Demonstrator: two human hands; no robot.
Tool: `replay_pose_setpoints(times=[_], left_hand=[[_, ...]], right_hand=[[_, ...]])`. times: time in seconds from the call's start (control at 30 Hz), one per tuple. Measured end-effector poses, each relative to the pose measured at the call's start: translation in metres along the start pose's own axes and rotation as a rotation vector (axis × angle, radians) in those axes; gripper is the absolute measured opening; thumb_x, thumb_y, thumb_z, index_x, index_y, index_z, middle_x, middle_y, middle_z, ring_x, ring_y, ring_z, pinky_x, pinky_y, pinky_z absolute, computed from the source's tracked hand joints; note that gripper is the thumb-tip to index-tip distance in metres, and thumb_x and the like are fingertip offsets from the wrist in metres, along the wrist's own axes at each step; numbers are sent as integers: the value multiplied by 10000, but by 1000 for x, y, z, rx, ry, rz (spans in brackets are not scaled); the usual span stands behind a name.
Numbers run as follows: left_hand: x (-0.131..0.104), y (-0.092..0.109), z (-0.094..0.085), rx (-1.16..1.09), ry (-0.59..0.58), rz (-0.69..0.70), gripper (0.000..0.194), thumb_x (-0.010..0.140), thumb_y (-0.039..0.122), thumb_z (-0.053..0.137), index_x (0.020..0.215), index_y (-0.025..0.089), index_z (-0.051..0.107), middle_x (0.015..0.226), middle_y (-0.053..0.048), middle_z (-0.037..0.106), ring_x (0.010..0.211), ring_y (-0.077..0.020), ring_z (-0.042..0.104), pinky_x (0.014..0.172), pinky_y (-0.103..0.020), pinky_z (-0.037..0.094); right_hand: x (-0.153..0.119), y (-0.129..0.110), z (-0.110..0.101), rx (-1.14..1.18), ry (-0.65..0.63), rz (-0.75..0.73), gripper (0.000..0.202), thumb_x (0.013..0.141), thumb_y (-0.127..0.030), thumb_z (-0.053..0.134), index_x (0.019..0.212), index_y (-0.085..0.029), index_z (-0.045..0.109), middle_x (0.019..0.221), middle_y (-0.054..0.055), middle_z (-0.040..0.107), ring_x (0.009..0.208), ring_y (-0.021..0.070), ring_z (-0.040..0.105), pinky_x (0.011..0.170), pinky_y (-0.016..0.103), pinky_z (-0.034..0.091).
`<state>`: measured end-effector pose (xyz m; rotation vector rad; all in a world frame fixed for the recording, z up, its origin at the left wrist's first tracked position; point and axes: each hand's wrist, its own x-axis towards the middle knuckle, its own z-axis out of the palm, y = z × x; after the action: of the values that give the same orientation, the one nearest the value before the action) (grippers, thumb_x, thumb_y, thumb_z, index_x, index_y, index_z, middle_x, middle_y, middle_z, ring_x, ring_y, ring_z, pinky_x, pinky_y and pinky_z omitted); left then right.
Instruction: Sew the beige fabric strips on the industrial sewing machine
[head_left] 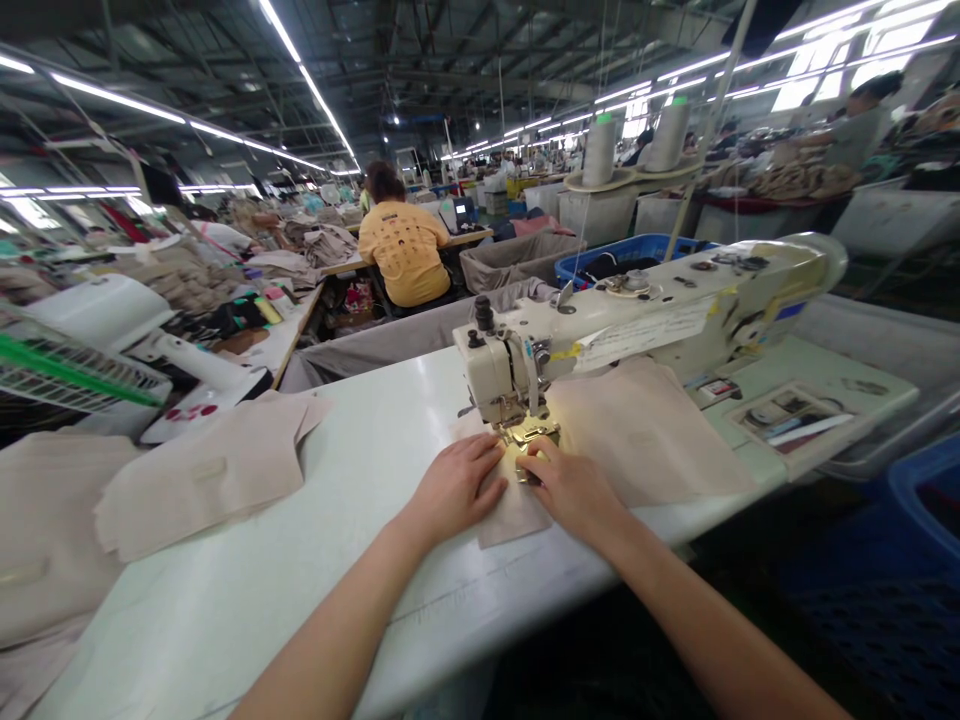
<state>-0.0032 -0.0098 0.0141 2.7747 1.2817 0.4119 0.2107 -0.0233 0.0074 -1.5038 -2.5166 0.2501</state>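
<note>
My left hand (463,477) lies flat, fingers stretched forward, on a beige fabric piece (514,520) under the head of a white sewing machine (491,375). Beside it, my right hand (566,480) has its fingers bent together at a brass-coloured metal guide (541,432) near the needle. What those fingertips pinch is hidden. The machine's lamp lights the spot between both hands. A larger beige panel (645,440) lies right of the needle, partly under the machine arm.
Stacked beige panels (206,475) lie on the pale table (360,450) at left, near a white fan (97,320). A tray of small tools (795,415) sits at right. Thread cones (600,150) stand behind the machine. A person in a yellow shirt (405,250) sits ahead. Blue crates (892,570) stand at right.
</note>
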Motion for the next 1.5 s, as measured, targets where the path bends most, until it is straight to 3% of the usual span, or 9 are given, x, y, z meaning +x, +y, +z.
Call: replay_pose_setpoints(times=[0.63, 0.8, 0.97, 1.2, 1.37, 1.5], left_hand=[[-2, 0, 1, 28, -1, 17, 386, 963, 304, 524, 1302, 141, 606, 1393, -160, 597, 1296, -299, 559, 1108, -465, 462], [-3, -3, 4, 12, 20, 3, 404, 965, 309, 526, 1334, 155, 578, 1436, -149, 561, 1319, -296, 536, 1116, -467, 450], [-2, -5, 7, 3, 31, -4, 403, 967, 313, 528, 1332, 153, 577, 1444, -149, 553, 1312, -295, 541, 1117, -462, 443], [-13, -1, -8, 13, -32, -27, 413, 906, 301, 590, 1294, 163, 615, 1383, -127, 603, 1246, -290, 587, 1075, -432, 473], [-15, 2, -17, 31, -63, -40, 395, 878, 302, 626, 1251, 174, 642, 1369, -117, 615, 1240, -290, 589, 1109, -471, 423], [-18, 18, -32, 63, -88, -69, 327, 867, 334, 663, 1161, 191, 667, 1339, -113, 617, 1238, -309, 566, 1070, -495, 440]], right_hand=[[-5, -2, -4, 86, 20, 22, 292, 935, -123, 512, 1145, -241, 676, 1264, 42, 641, 890, 192, 697, 749, 288, 519], [-21, 6, 9, 210, 216, 62, 373, 877, -49, 508, 1188, -202, 645, 1269, 71, 655, 1066, 225, 663, 891, 318, 519], [-28, 12, 20, 262, 335, 100, 412, 829, -24, 489, 1158, -209, 656, 1185, 80, 685, 1040, 226, 668, 897, 339, 528], [-27, 16, 27, 304, 400, 46, 331, 849, -82, 513, 1113, -199, 676, 1125, 71, 705, 975, 232, 691, 837, 337, 549], [-28, 18, 31, 279, 405, 29, 315, 859, -100, 506, 1094, -214, 682, 1121, 64, 715, 924, 223, 706, 796, 330, 559], [-29, 17, 31, 248, 412, 13, 308, 855, -92, 503, 1078, -207, 682, 1098, 66, 722, 917, 225, 708, 800, 334, 559]])
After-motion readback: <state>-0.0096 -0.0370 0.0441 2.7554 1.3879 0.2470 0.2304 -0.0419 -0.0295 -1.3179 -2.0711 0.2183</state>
